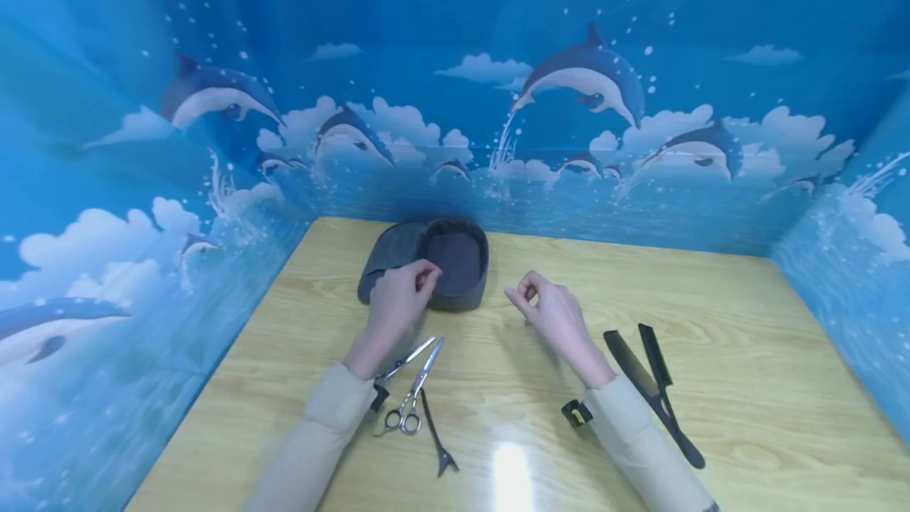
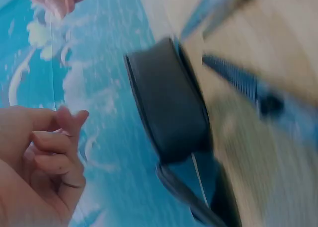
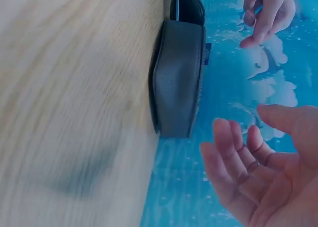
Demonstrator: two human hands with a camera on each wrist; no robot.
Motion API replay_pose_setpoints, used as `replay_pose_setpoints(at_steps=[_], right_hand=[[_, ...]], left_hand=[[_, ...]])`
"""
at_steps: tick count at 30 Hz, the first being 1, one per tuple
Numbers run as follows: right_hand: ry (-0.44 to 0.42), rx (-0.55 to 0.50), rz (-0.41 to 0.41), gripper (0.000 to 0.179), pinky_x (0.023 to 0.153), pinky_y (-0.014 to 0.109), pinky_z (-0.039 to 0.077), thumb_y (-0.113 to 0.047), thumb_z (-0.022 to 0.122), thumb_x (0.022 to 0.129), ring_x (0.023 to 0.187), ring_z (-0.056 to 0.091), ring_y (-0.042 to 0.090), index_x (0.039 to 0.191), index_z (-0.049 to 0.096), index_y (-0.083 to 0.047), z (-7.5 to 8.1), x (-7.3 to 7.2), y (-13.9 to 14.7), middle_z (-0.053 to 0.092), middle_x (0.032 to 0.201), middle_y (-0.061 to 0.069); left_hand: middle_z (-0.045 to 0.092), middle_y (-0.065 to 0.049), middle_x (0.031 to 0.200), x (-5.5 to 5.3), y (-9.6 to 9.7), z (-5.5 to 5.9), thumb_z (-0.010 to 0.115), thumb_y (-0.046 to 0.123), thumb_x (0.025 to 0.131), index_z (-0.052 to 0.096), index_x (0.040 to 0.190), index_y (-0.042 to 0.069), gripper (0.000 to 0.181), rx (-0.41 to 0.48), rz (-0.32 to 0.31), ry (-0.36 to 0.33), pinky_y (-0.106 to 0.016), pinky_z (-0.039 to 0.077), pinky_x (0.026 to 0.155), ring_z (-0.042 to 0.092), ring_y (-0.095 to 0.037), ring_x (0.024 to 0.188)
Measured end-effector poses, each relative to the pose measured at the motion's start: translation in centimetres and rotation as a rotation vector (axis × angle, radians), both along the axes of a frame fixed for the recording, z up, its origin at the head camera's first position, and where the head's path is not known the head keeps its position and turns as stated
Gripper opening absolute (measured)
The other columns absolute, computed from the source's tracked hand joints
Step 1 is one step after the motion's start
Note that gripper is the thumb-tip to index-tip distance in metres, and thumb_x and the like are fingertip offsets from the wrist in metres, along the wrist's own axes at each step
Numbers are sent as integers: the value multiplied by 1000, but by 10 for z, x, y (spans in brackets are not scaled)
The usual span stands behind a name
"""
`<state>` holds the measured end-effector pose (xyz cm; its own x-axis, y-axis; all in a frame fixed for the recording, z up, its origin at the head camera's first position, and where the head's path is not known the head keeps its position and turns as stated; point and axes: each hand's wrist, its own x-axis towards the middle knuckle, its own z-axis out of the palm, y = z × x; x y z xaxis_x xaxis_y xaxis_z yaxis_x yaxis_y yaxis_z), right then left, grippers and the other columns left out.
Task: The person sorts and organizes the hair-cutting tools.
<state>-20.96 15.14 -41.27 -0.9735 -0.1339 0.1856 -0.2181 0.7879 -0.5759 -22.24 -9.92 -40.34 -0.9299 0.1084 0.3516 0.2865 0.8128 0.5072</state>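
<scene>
A dark grey zip case (image 1: pixel 476 283) lies unfolded near the back wall, its hollow half at the right. My left hand (image 1: pixel 400 295) hovers at the case's front, thumb and index tips close together, holding nothing visible. To the right of the case, my right hand (image 1: pixel 558 318) is raised above the table with loosely bent fingers and nothing in them. Below the left hand lie scissors (image 1: pixel 419 387) and thinning scissors (image 1: pixel 412 355), the latter partly hidden by the wrist. In the left wrist view, the thinning scissors' toothed blade (image 2: pixel 231 73) shows.
A long-toothed black handled comb (image 1: pixel 629 358) and a slim tail comb (image 1: pixel 656 355) lie beside the right forearm. Near the scissors is a black hair clip (image 1: pixel 437 441). Dolphin-printed blue walls (image 1: pixel 398 22) enclose the wooden table (image 1: pixel 753 370) at the back and sides.
</scene>
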Motion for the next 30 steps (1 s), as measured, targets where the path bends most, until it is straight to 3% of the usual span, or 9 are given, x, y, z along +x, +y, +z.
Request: replay_pose_setpoints(at_steps=[3,6,12,17,21,26,30], right_hand=[[-8,-22,3,25,64,37,52,-35,64,100,68,68,16,106,66,-11,-6,-13,-5,72,98,6],[-46,-32,11,35,79,45,57,-33,64,100,85,72,26,124,64,-7,-12,-24,-9,70,115,13],[-120,-70,39,57,98,55,51,-33,60,102,115,64,39,148,47,-1,-18,-45,-17,55,142,25],[-180,-130,75,64,104,55,48,-33,58,103,125,59,42,154,37,-1,-22,-57,-22,48,148,27],[-245,-162,72,67,104,53,49,-34,58,104,126,59,41,156,31,-1,-28,-64,-23,48,149,27],[-264,-196,63,70,108,53,45,-36,56,105,128,56,41,157,28,0,-32,-74,-29,47,149,28],[-249,-197,65,69,112,54,41,-34,57,104,130,55,43,156,30,2,-33,-80,-38,44,151,29]], left_hand=[[70,-1,75,-7,-18,0,64,23,101,75,107,10,18,2,36,-18,-30,42,46,58,-17,55],[74,-9,89,-14,-37,-1,65,19,99,74,108,6,18,31,69,-37,-38,54,62,68,-23,72],[73,-20,103,-31,-74,-11,60,7,97,70,116,-3,23,73,166,-61,-47,56,73,68,-34,86],[63,-32,117,-43,-95,-22,59,11,100,54,133,-11,40,21,257,-189,-55,54,84,63,-44,103],[60,-37,119,-49,-104,-31,58,12,100,49,133,-17,45,-55,243,-282,-56,53,89,61,-49,108],[65,-30,124,-58,-110,-38,55,11,100,57,126,-15,37,-22,224,-371,-53,50,99,65,-42,109],[69,-26,119,-64,-113,-39,54,10,100,62,124,-9,32,41,256,-442,-49,51,98,71,-35,93]])
